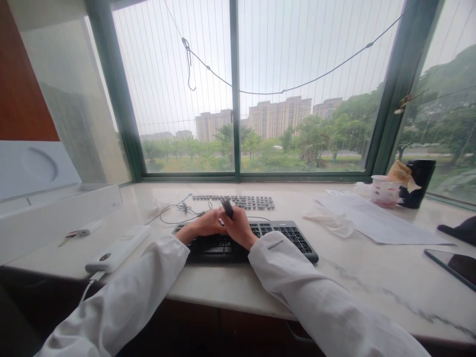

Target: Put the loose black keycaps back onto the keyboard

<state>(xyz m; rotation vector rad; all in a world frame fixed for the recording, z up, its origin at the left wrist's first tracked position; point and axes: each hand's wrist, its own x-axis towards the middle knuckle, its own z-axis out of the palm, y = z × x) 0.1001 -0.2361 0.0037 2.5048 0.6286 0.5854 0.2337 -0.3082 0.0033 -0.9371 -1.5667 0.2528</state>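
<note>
A black keyboard (282,238) lies near the table's front edge, its key area showing a grid of dark sockets. Over its middle, my right hand (238,227) is closed round a short, dark brush-like tool (227,208), whose upper end sticks out above the fingers. My left hand (208,223) meets it from the left, fingers curled in against the right hand. What those left fingers hold, if anything, is hidden. Behind the keyboard, small dark keycaps (256,202) are laid out in rows on the table.
At left are a white power bank (118,249) with a cable, keys (70,235) and a white box (55,218). A thin black cable (167,212) loops behind the left hand. Paper sheets (386,223), crumpled tissue (330,223), a cup (385,191) and a phone (455,265) lie rightward.
</note>
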